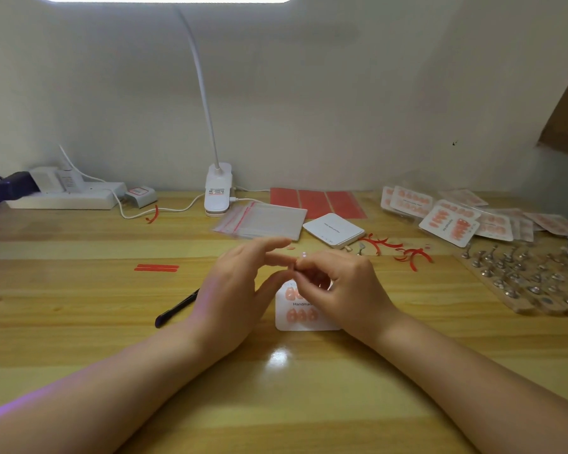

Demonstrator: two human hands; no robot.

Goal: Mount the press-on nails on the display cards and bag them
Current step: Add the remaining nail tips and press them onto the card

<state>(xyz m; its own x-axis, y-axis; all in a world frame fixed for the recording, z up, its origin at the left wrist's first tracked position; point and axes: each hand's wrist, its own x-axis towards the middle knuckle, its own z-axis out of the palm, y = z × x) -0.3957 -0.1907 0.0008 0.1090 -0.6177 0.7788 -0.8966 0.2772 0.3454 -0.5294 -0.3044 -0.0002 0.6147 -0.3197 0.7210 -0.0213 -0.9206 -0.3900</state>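
Observation:
A white display card [295, 324] printed "Handmade" lies on the wooden table [79, 290] in front of me, with several pink press-on nails stuck on it in two rows. My right hand [338, 290] hovers over the card's right half, fingers curled, pinching a small press-on nail [304, 255] at its fingertips. My left hand [233, 290] is beside it, fingers mostly straight, its fingertips meeting those of the right hand at the nail. The card's upper right part is hidden by my right hand.
A stack of clear zip bags [263, 221], a pile of blank cards [333, 229] and red adhesive sheets [315, 203] lie behind. Bagged finished cards [450, 217] and a wooden rack of nail stands [525, 280] sit right. A black pen [174, 309], a lamp clip [217, 191] and a power strip [63, 194] are left.

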